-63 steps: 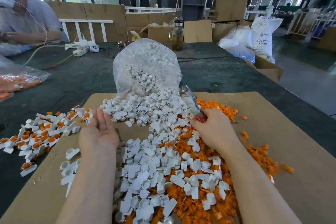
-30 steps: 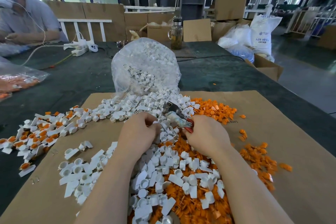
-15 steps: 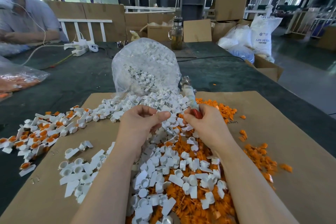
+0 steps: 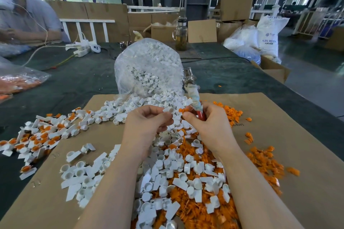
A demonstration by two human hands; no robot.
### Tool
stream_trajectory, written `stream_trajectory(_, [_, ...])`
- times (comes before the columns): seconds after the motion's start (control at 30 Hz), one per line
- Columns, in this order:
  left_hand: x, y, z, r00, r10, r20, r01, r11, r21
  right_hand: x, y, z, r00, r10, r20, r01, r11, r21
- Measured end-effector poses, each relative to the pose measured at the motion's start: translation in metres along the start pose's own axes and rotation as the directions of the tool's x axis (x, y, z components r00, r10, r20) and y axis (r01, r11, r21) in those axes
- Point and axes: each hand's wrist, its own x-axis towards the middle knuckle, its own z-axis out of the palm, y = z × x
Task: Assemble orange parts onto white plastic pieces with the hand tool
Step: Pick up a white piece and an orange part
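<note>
Above the cardboard sheet [image 4: 279, 154], a white plastic piece [image 4: 170, 110] is being pinched by the left hand [image 4: 149, 122]. Just beside it, an orange part [image 4: 183, 110] and the hand tool [image 4: 193, 95] are being gripped by the right hand [image 4: 210, 124], tool head tilted upward over loose white pieces [image 4: 186, 169].

Two hands work over one cardboard sheet [image 4: 279, 135] on the desk [image 4: 74, 80]: the left hand [image 4: 147, 122] pinches one white piece [image 4: 170, 110], the right hand [image 4: 210, 124] grips one hand tool [image 4: 191, 87]. Behind the sheet stand one clear bag [image 4: 149, 65] and one glass jar [image 4: 181, 33]. White and orange parts lie too many to count.
</note>
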Motion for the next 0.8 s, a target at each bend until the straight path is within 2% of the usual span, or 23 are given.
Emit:
stream_trajectory(0.13, [-0.0009, -0.0014, 0.0015, 1.000, 0.022, 0.002, -0.022, 0.999, 0.026, 0.0009, 0.0024, 0.0018, 1.000, -0.025, 0.003, 0.025, 0.994, -0.105])
stream_trajectory(0.47, [-0.0050, 0.0022, 0.0072, 0.995, 0.096, 0.003, -0.094, 0.967, 0.237, 0.0014, 0.0021, 0.0037, 0.999, -0.050, -0.003, 0.047, 0.968, -0.246])
stream_trajectory(0.7, [-0.0075, 0.0036, 0.0099, 0.991, 0.132, 0.032, -0.136, 0.940, 0.312, 0.0011, 0.0006, 0.0039, 0.998, -0.058, 0.005, 0.057, 0.944, -0.324])
stream_trajectory(0.8, [-0.0064, 0.0012, 0.0097, 0.988, 0.147, -0.038, -0.126, 0.933, 0.338, 0.0007, 0.0007, 0.0019, 0.999, -0.048, 0.024, 0.054, 0.942, -0.330])
